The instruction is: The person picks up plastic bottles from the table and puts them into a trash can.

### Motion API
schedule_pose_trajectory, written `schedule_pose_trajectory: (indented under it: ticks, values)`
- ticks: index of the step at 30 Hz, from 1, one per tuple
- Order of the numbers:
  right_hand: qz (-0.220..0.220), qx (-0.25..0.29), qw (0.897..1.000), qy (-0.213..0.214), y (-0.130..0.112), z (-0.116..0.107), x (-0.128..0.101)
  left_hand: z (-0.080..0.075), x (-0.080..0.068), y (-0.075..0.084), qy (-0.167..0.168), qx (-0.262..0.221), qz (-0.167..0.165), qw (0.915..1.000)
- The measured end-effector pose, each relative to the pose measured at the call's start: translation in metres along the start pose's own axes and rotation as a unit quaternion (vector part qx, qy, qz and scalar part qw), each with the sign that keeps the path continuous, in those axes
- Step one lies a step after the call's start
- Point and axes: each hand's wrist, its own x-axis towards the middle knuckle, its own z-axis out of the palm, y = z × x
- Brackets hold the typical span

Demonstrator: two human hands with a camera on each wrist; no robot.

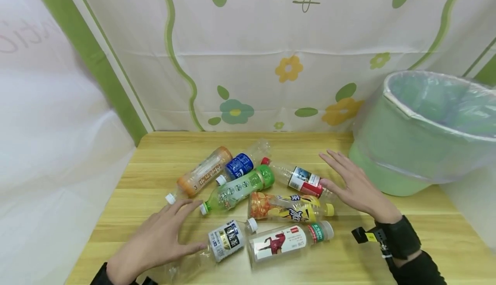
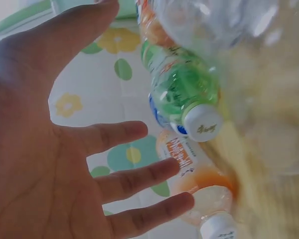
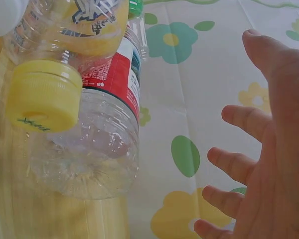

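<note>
Several plastic bottles lie on their sides on the wooden table. My left hand (image 1: 159, 237), fingers spread, hovers over the left side, by a clear bottle with a dark-and-white label (image 1: 226, 241). Just beyond its fingertips lie a green bottle (image 1: 238, 189) and an orange-labelled bottle (image 1: 205, 171). My right hand (image 1: 354, 186) is extended with fingers apart, near the red-labelled clear bottle (image 1: 306, 181) and the yellow-capped bottle (image 1: 288, 206). A blue-labelled bottle (image 1: 240, 164) lies at the back, and a bottle with a red horse picture (image 1: 286, 242) in front. Neither hand holds anything.
A light green bin (image 1: 399, 147) with a clear plastic liner stands at the table's back right. Behind the table hangs a white flowered cloth (image 1: 263, 31). A strapped wrist camera (image 1: 366, 235) sticks out from my right wrist. Wooden tabletop (image 1: 151, 160) shows around the bottles.
</note>
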Motion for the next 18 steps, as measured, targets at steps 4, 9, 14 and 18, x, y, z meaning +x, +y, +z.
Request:
schedule_pose_trajectory:
  ticks: [4,9,14,18]
  values:
    - [0.001,0.003,1.000,0.000,-0.001,0.001,0.000,0.005,-0.010,0.002,-0.034,-0.004,-0.031,0.9990]
    - [0.001,0.004,1.000,-0.001,-0.002,0.002,0.001,0.013,-0.014,0.004,-0.072,-0.017,-0.034,0.9967]
    - [0.002,0.009,1.000,-0.002,-0.003,0.003,0.001,0.019,-0.018,0.003,-0.080,-0.024,-0.021,0.9963]
    - [0.000,0.010,1.000,-0.002,-0.003,0.004,0.001,0.024,-0.019,0.000,-0.069,-0.018,-0.012,0.9974]
